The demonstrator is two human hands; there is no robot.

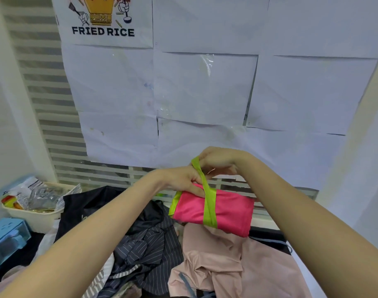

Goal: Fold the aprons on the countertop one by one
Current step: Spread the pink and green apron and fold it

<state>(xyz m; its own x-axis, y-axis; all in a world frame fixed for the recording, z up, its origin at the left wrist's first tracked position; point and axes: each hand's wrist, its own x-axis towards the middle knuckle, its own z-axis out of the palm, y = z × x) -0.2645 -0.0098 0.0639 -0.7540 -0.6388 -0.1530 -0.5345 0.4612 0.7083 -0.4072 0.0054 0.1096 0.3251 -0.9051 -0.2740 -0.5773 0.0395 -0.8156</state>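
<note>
Left hand (183, 181) pins the soft, light pink apron (224, 209) bundle, right hand (218, 163) pinches its slippery green strap (208, 203); grip strap near the bundle.

A paper poster (102, 20) taped to the wall, far above and left of the fingers, reads "FRIED RICE" in bold black capitals beneath a golden crown drawing. Small characters on a band across the crown are too blurred to read. Print on the snack packets (31, 195) in the tub left of the fingers is illegible.
</note>
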